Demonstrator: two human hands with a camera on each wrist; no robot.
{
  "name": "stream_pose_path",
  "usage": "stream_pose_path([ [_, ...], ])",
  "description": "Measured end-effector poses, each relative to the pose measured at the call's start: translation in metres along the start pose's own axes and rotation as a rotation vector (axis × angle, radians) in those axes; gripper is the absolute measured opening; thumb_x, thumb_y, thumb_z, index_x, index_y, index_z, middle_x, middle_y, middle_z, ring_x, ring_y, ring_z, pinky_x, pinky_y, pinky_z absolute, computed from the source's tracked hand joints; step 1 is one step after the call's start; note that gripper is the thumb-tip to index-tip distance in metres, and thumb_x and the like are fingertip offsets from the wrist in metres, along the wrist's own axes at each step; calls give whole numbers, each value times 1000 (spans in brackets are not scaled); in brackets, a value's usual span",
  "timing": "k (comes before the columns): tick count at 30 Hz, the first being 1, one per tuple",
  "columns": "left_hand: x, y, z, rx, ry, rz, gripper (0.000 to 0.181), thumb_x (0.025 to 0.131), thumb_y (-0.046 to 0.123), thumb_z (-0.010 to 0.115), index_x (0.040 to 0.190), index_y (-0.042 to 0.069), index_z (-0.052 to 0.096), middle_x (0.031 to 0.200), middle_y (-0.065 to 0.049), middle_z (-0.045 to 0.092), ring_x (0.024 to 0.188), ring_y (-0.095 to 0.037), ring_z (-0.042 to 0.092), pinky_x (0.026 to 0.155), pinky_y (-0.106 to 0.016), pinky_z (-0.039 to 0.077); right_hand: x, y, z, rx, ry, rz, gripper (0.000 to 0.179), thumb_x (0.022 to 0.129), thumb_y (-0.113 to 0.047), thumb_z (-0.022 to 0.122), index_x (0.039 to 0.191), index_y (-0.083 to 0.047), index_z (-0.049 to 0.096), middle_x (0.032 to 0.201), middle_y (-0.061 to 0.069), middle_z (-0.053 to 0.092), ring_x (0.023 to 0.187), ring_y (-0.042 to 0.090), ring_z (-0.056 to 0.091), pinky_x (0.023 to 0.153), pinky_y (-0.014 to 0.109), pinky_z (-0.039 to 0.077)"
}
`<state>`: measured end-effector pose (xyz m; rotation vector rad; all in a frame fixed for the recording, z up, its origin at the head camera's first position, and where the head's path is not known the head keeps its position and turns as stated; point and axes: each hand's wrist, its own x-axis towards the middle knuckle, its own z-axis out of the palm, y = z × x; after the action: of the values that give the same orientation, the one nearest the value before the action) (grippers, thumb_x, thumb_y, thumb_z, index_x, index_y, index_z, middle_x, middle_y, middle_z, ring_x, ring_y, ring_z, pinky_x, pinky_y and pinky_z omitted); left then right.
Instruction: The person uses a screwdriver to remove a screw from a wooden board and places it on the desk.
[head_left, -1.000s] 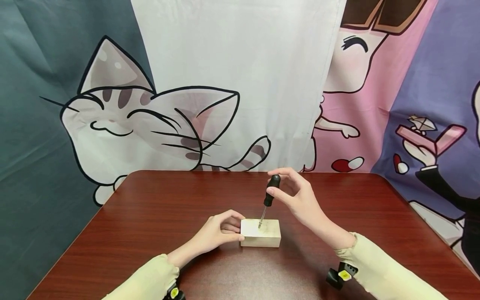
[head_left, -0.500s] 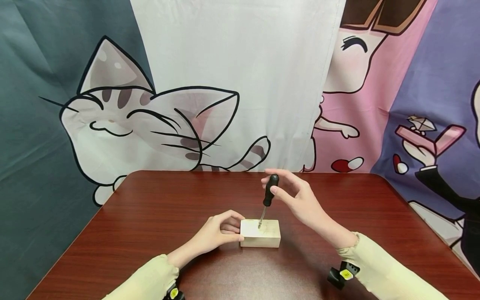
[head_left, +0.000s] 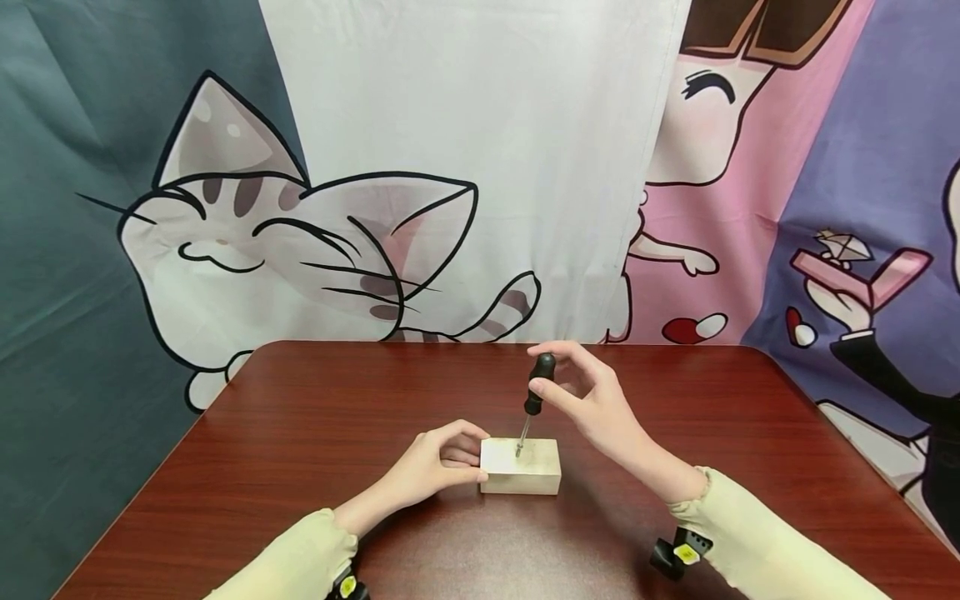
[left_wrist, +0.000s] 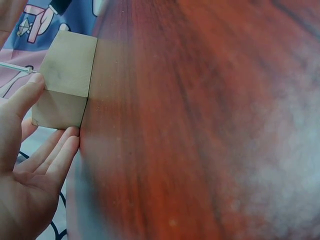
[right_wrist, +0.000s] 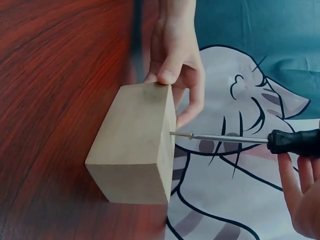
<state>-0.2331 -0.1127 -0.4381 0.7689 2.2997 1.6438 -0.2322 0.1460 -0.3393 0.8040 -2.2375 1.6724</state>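
Note:
A pale wooden block (head_left: 521, 483) lies on the table with its long side facing me. My left hand (head_left: 427, 468) holds the block's left end, thumb at the near edge and fingers at the far side. A screwdriver (head_left: 534, 400) with a black handle and thin metal shaft stands over the block, tilted slightly to the right. The thumb and fingers of my right hand (head_left: 600, 408) pinch its handle from the right. In the right wrist view, a small screw (right_wrist: 179, 134) stands partly out of the block's top face, and the screwdriver's tip meets its head.
The reddish-brown wooden table (head_left: 315, 408) extends to all sides of the block. Behind its far edge hangs a cloth backdrop (head_left: 480, 100) printed with a cartoon cat and figures. A black wrist camera (head_left: 678, 554) is strapped at the right sleeve.
My right fingers loosened and spread off the handle, then closed round it again with the thumb across it. The handle sits slightly farther left and lower. The left hand and block stay put.

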Motion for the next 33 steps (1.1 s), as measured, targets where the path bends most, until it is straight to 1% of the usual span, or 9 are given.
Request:
stream_pose_path([
  [4,0,0,0,-4,1,-3,45,81,21,83,121,17,62,109,-11,71,97,-17,73,85,-23,60,1,-1,-1,30,-29,-7,33,91,-8,71,123,-16,64,96,3,65,75,16,68,73,30,62],
  [13,0,0,-1,4,2,-11,45,81,22,83,121,18,62,109,-10,71,97,-17,72,85,-23,60,2,-4,-8,40,-91,-3,43,93,-11,68,134,-23,61,117,-2,69,107,12,69,91,25,59],
  [19,0,0,-1,-2,3,-11,45,81,22,83,121,18,62,110,-10,71,97,-17,72,85,-23,60,2,-3,-7,79,-128,-48,43,99,-7,58,140,-20,54,118,3,70,111,21,68,90,30,60],
  [22,0,-1,-1,-5,2,-10,45,81,22,83,121,18,62,110,-10,71,97,-18,72,85,-23,60,1,-3,-4,114,-115,-54,36,101,-6,54,136,-16,53,120,6,69,113,20,67,89,33,61],
  [24,0,-1,0,-9,2,-9,45,81,22,83,121,18,62,110,-11,71,97,-18,72,85,-23,60,0,-3,-2,95,-85,-49,33,101,-8,56,133,-17,54,121,5,68,113,15,67,91,31,60],
  [25,0,-1,0,-11,1,-8,45,81,22,83,121,18,62,110,-11,71,97,-18,72,85,-23,60,0,-3,-1,73,-63,-46,33,100,-10,58,131,-18,55,120,3,68,112,14,67,91,29,60],
  [30,0,-2,0,-13,-4,1,46,81,22,83,122,17,62,110,-11,71,97,-18,72,86,-23,60,-1,-3,0,-31,29,-8,36,91,-15,72,125,-24,61,106,-2,66,80,12,71,73,24,60],
  [32,0,-2,0,-12,-5,2,46,81,22,83,122,18,62,110,-11,71,97,-18,72,86,-23,60,0,-2,-2,-21,34,3,37,90,-15,74,124,-23,62,101,-1,65,72,13,70,67,24,59],
  [33,0,-2,0,-11,-6,1,46,81,22,83,122,18,62,110,-11,71,97,-17,72,86,-23,60,0,-2,-2,-13,32,6,37,90,-15,74,124,-22,63,99,0,66,74,13,70,69,24,60],
])
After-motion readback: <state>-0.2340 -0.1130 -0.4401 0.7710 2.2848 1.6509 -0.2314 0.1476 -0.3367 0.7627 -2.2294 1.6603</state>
